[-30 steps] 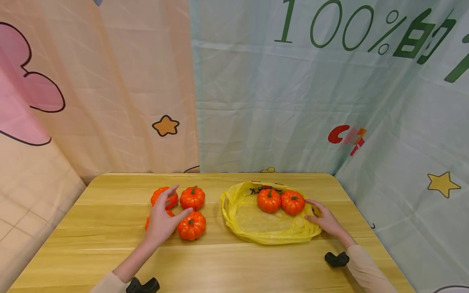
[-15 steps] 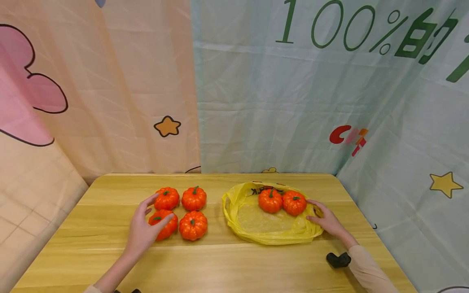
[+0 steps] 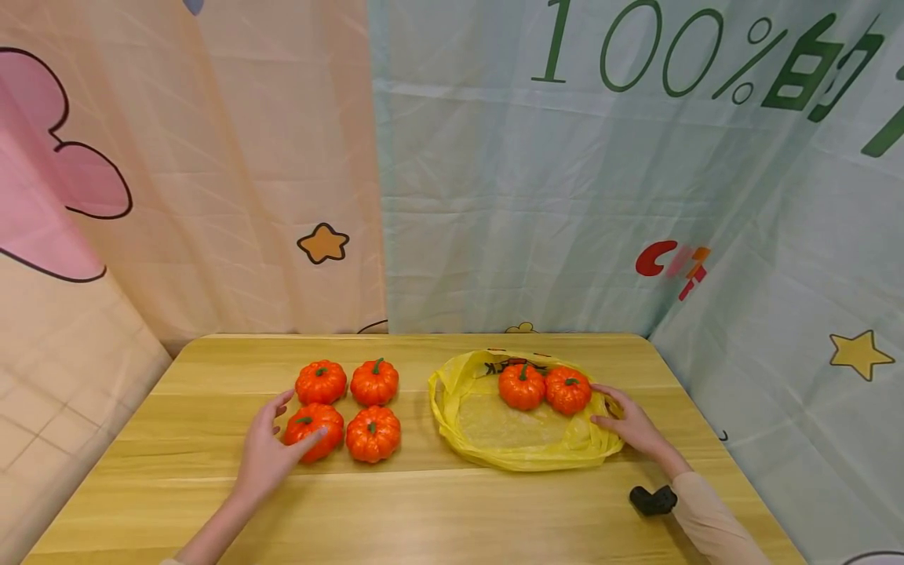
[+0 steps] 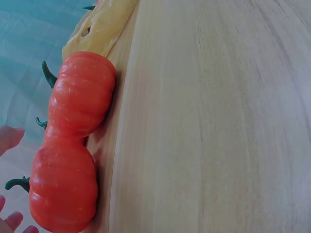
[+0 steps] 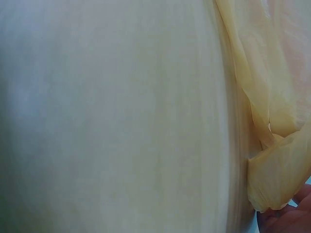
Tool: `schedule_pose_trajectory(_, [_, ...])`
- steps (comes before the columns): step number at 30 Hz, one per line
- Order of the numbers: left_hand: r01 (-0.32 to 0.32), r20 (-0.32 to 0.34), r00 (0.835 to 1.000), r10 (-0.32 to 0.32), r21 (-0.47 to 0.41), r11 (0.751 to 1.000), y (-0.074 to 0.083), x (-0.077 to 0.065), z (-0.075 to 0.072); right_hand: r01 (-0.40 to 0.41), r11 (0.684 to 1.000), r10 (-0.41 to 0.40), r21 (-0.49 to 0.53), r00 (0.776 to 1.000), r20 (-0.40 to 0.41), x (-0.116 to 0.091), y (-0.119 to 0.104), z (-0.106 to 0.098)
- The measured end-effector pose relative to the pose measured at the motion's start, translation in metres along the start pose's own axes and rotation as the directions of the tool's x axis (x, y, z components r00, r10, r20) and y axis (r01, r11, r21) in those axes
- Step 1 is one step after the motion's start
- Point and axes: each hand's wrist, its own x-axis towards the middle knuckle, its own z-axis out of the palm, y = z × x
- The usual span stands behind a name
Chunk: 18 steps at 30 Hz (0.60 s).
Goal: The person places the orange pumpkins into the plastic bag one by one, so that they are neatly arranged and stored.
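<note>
Four-lobed layout aside, several small orange pumpkins with green stems stand in a close group on the left of the table. My left hand (image 3: 267, 451) is at the front-left pumpkin (image 3: 315, 431), thumb in front of it and fingers along its far left side, spread apart. In the left wrist view, fingertips (image 4: 10, 138) show beside that pumpkin (image 4: 63, 187). A yellow plastic bag (image 3: 452, 439) lies spread wide on the right, with two pumpkins (image 3: 522, 387) inside. My right hand (image 3: 634, 428) holds the bag's right edge; in the right wrist view its fingers (image 5: 286, 218) are partly hidden behind the bag.
The back-left pumpkin (image 3: 321, 382), back-right pumpkin (image 3: 375, 382) and front-right pumpkin (image 3: 373, 434) complete the left group. They stand on a wooden table (image 3: 424, 518). Printed cloth curtains (image 3: 494, 196) hang behind the table and along its sides.
My left hand has moved left and toward me, from above the group to the left side of the front-left pumpkin. My right hand stays at the bag's edge.
</note>
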Motion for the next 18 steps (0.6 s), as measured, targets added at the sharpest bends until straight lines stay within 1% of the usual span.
schedule_pose_trajectory(4, [0.056, 0.064, 0.996, -0.057, 0.02, 0.998, -0.007, 0.0, 0.002, 0.003, 1.0, -0.004, -0.01, 1.0, -0.003, 0.0, 0.001, 0.001])
schedule_pose_trajectory(7, [0.084, 0.097, 0.992, -0.086, 0.026, 0.996, -0.012, 0.0, 0.004, -0.001, 1.0, 0.0, -0.021, 1.0, -0.008, 0.0, 0.0, 0.001])
schedule_pose_trajectory(12, [0.098, 0.126, 0.987, -0.101, 0.031, 0.995, -0.016, 0.003, 0.005, -0.006, 1.0, 0.006, -0.025, 1.0, -0.006, 0.0, 0.001, 0.0])
schedule_pose_trajectory(18, [0.104, 0.139, 0.984, -0.113, 0.071, 0.992, -0.019, 0.006, 0.003, -0.009, 1.0, 0.009, -0.02, 1.0, -0.001, -0.001, 0.001, 0.0])
